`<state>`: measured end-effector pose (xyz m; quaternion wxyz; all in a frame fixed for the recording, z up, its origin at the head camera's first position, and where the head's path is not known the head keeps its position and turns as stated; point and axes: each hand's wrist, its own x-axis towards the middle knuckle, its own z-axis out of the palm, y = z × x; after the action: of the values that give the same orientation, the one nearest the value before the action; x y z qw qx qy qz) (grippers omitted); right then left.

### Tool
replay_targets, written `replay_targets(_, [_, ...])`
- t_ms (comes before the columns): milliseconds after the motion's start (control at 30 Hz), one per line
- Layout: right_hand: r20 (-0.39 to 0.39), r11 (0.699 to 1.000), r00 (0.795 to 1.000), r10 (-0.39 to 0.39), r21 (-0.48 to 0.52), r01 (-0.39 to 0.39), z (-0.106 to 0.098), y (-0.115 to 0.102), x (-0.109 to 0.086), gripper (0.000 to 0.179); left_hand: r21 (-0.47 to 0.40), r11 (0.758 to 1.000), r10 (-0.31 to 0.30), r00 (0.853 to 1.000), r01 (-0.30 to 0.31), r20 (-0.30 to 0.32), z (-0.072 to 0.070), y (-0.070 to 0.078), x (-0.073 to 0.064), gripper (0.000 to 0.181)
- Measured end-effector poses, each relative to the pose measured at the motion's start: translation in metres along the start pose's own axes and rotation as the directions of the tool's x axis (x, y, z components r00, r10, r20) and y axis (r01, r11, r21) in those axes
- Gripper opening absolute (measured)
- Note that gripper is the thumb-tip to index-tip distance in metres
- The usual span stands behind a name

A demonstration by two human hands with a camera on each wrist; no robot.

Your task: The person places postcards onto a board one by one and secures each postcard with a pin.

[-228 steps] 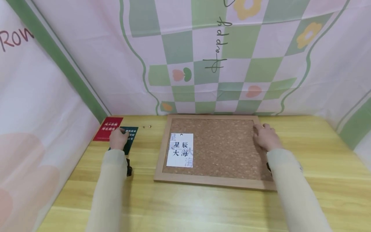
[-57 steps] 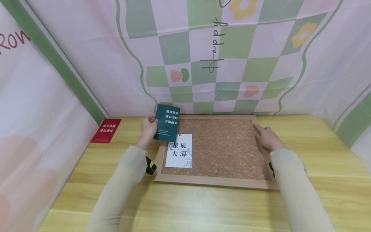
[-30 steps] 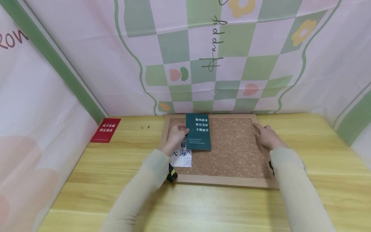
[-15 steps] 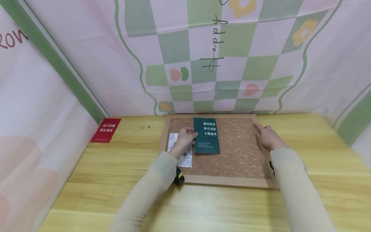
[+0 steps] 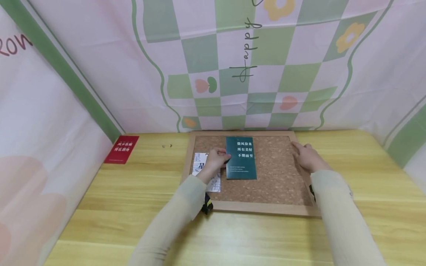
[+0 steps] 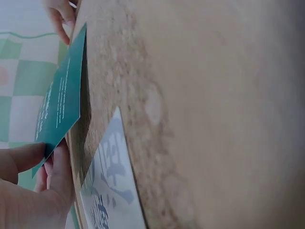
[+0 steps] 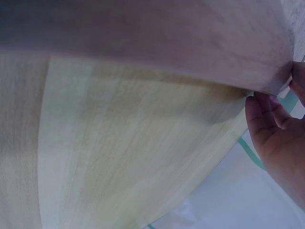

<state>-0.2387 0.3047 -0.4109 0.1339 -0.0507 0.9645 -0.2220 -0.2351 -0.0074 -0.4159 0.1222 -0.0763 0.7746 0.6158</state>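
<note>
My left hand [image 5: 215, 162] pinches the left edge of a dark green card [image 5: 241, 166] with white lettering, thumb on its face and fingers behind. In the left wrist view, the card [image 6: 64, 95] stands tilted close over the cork, a shadow gap beneath it. A white card [image 5: 214, 184] with dark characters lies on the left of the wood-framed cork board [image 5: 276, 173], partly hidden by that hand. My right hand [image 5: 308, 157] grips the board's right side near the far corner; in the right wrist view, thumb and fingers close on the frame [image 7: 214, 52].
A red card [image 5: 121, 149] lies at the far left of the wooden table [image 5: 133, 195]. Two small pins [image 5: 167, 146] lie between it and the board. A printed cloth [image 5: 266, 81] hangs right behind the board, with another cloth along the left side.
My left hand picked up the green card from beside the red one and carried it right, past the white card, lowering it toward the board's middle. My right hand stayed at the frame.
</note>
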Motion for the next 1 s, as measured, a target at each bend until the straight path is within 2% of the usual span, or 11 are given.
replay_targets(167, [-0.024, 1.0, 1.0, -0.01, -0.002, 0.01, 0.002, 0.005, 0.003, 0.054, 0.058, 0.998, 0.037, 0.999, -0.036, -0.005, 0.0, -0.001, 0.0, 0.029])
replay_targets(300, [-0.004, 1.0, 1.0, -0.005, 0.003, 0.005, 0.0, 0.001, 0.002, 0.054, 0.08, 0.996, 0.041, 0.999, -0.04, -0.008, -0.001, -0.001, 0.0, 0.029])
replay_targets(700, [0.0, 1.0, 1.0, 0.0, -0.025, 0.0, -0.002, -0.006, -0.003, 0.052, 0.102, 0.995, -0.023, 1.0, 0.021, 0.018, -0.002, -0.001, -0.002, 0.028])
replay_targets(1000, [0.001, 0.999, 1.0, 0.007, -0.036, -0.007, -0.003, -0.006, -0.003, 0.052, 0.145, 0.989, -0.041, 0.999, 0.037, 0.024, -0.001, 0.001, -0.005, 0.026])
